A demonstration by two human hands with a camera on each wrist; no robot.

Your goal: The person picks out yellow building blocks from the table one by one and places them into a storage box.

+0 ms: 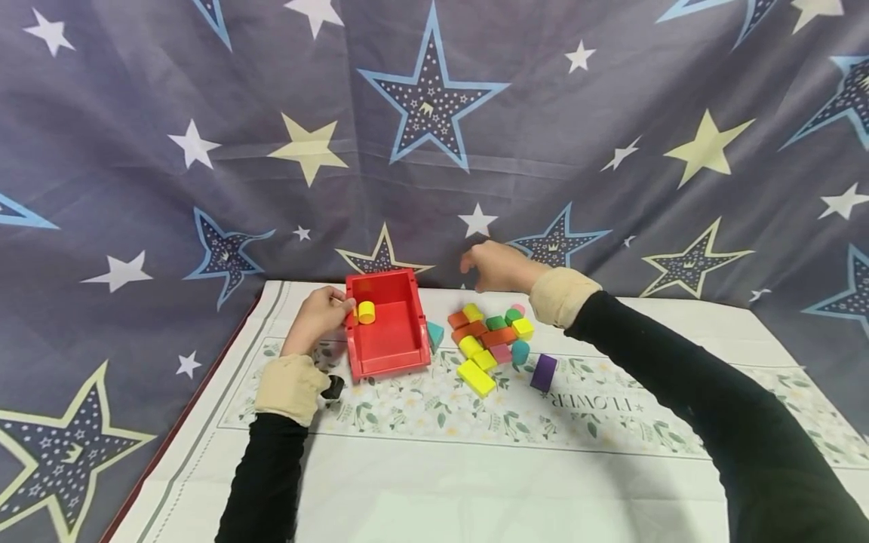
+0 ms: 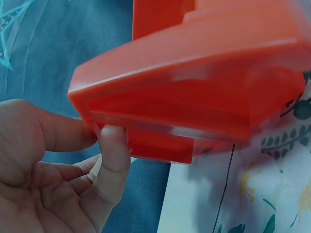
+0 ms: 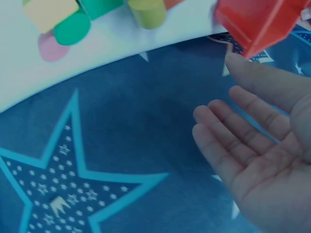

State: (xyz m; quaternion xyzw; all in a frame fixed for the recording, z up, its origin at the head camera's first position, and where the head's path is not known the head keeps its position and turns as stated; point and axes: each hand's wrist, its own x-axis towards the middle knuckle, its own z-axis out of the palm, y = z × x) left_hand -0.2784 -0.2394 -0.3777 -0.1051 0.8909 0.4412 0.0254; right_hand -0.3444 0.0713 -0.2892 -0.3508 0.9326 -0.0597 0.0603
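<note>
A red plastic bin (image 1: 388, 348) is at the left of the white tablecloth, with a yellow cylinder (image 1: 366, 312) inside near its left wall. My left hand (image 1: 317, 319) pinches the bin's left edge; up close in the left wrist view, thumb and fingers (image 2: 112, 160) meet at the red rim. Over the far edge of the table, my right hand (image 1: 502, 267) hangs in the air with loosely bent fingers and nothing in them. Below it lies a loose group of coloured blocks, among them an orange block (image 1: 498, 337), a green block (image 1: 495, 323) and a yellow block (image 1: 477, 378).
A purple block (image 1: 544, 372) lies apart at the group's right. A teal block (image 1: 434, 335) touches or nearly touches the bin's right side. Behind the table hangs a grey star-patterned curtain (image 1: 516, 151). A small black object (image 1: 333, 388) is beside the left wrist.
</note>
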